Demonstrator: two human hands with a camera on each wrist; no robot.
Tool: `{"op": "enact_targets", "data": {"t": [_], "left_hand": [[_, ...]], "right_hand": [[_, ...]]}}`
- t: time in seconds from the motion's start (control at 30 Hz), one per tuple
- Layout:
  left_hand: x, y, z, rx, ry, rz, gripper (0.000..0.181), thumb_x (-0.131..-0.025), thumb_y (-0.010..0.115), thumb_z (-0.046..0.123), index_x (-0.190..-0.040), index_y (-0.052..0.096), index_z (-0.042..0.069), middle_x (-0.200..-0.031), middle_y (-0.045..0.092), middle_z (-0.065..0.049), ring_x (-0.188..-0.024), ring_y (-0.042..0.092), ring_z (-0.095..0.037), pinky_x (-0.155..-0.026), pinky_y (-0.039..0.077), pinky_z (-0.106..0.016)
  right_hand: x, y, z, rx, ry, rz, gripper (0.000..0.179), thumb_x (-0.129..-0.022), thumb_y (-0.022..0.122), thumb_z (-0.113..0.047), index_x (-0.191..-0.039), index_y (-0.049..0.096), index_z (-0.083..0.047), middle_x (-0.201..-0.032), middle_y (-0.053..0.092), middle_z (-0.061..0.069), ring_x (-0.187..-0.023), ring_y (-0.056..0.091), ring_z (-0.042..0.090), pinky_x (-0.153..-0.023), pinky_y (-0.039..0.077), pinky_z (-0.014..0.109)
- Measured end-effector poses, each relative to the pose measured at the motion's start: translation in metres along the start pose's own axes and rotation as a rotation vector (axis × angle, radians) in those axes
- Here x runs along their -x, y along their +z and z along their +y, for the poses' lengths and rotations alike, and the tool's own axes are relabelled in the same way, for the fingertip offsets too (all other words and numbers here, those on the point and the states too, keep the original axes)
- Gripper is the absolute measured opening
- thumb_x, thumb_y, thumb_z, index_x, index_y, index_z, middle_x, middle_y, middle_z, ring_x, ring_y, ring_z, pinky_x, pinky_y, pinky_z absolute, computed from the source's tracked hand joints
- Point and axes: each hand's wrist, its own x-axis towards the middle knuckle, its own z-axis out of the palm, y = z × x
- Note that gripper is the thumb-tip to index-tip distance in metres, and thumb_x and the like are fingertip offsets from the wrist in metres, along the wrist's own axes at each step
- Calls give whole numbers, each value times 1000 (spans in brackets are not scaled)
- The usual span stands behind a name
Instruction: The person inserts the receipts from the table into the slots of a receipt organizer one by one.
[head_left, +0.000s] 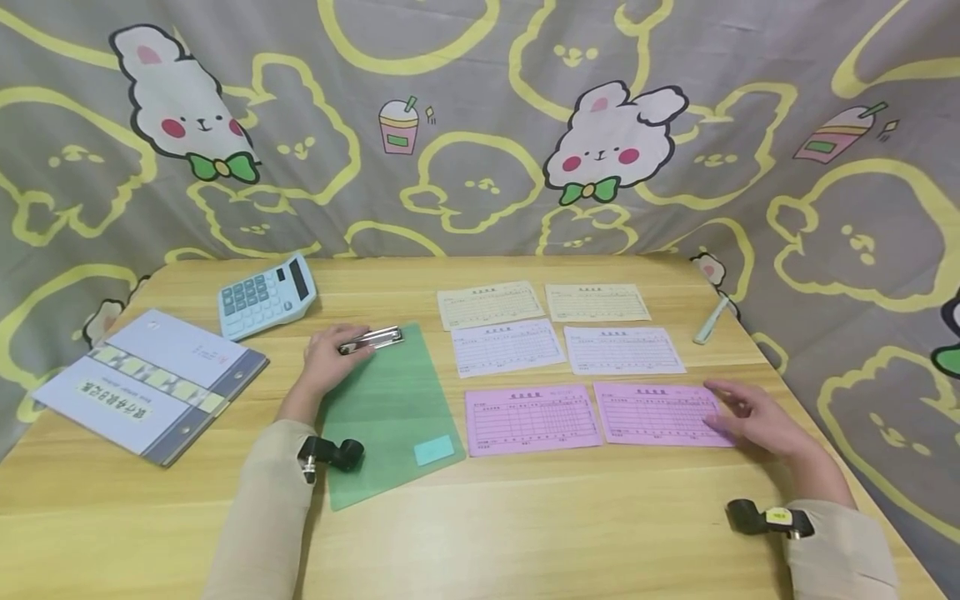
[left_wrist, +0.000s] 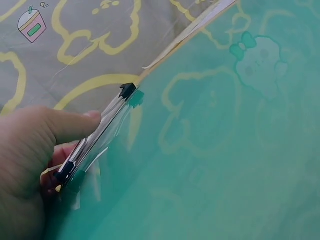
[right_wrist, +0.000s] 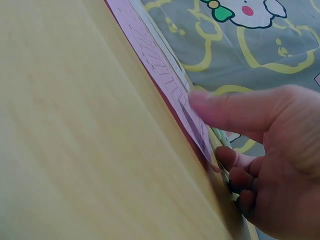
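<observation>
A green clipboard (head_left: 390, 408) with a metal clip (head_left: 381, 338) lies on the table, with a small blue label near its lower right corner. My left hand (head_left: 335, 360) holds it at the clip; the left wrist view shows the thumb on one side of the clip (left_wrist: 97, 127) and fingers on the other. At the right, my right hand (head_left: 761, 417) is at the right end of a pink paper slip (head_left: 652, 414). In the right wrist view its thumb (right_wrist: 235, 107) overlaps the slip (right_wrist: 165, 80), spread apart from the bent fingers.
Beside that slip lies another pink slip (head_left: 532, 419). Behind them are two white slips (head_left: 507, 347) and two pale yellow slips (head_left: 491, 305). A blue calculator (head_left: 266, 297) and a bound ledger book (head_left: 153, 383) lie left; a pale pen (head_left: 711, 320) lies near the right edge.
</observation>
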Motion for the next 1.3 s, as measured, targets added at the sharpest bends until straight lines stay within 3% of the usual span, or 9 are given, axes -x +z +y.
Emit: {"op": "enact_targets", "data": {"t": [0.13, 0.23, 0.53, 0.67, 0.8, 1.03, 1.17, 1.3], "left_hand": [[2, 1, -3, -29, 27, 34, 42, -80, 60, 20, -117, 52, 3, -116, 44, -21, -105, 31, -38, -87, 16, -51], [3, 3, -5, -48, 45, 64, 38, -80, 60, 16, -115, 54, 3, -114, 46, -20, -103, 33, -38, -86, 18, -51], [4, 3, -4, -51, 52, 100, 33, -79, 61, 11, -111, 57, 1, -109, 49, -20, -100, 36, -37, -83, 20, -50], [5, 2, -1, -65, 46, 100, 32, -79, 61, 10, -110, 57, 1, -108, 49, -20, -99, 37, -37, -84, 20, -50], [6, 2, 1, -69, 48, 107, 32, -79, 61, 9, -109, 58, -1, -107, 50, -21, -98, 38, -37, -84, 22, -49], [4, 4, 2, -52, 45, 108, 31, -79, 60, 6, -108, 58, -2, -105, 49, -21, -96, 39, -36, -83, 22, -48], [4, 5, 2, -65, 57, 111, 31, -78, 61, 7, -107, 58, -2, -104, 50, -22, -96, 40, -37, -82, 23, -49], [3, 5, 3, -79, 55, 101, 31, -79, 62, 12, -107, 58, 1, -105, 50, -22, -96, 40, -37, -81, 23, -50]], "right_hand": [[-2, 2, 0, -2, 21, -4, 52, -75, 64, -10, -118, 41, 11, -117, 34, 36, -106, 26, 51, -80, 21, 60], [-4, 3, -1, 2, 45, -11, 51, -76, 63, -10, -118, 41, 11, -115, 35, 36, -105, 27, 50, -80, 22, 59], [-4, 6, -3, 39, 24, 9, 40, -77, 61, -6, -113, 46, 7, -94, 50, 19, -86, 43, 29, -71, 31, 38], [-2, 8, -3, 35, -10, 33, 45, -76, 62, -4, -116, 44, 7, -80, 51, 10, -70, 45, 14, -59, 34, 27], [-1, 8, -2, 21, -18, 74, 51, -75, 63, -1, -120, 41, 7, -75, 51, 9, -63, 45, 9, -54, 36, 24], [2, 6, 2, 43, 33, 157, 42, -77, 61, -4, -117, 48, 4, -84, 55, 15, -68, 45, 8, -57, 36, 21], [5, 6, 3, 31, 43, 196, 32, -79, 59, -5, -109, 55, 6, -100, 55, 23, -75, 44, 1, -61, 36, 15], [7, 4, 4, 28, 51, 237, 22, -79, 57, -2, -98, 60, 8, -99, 55, 27, -73, 45, -3, -59, 37, 13]]}}
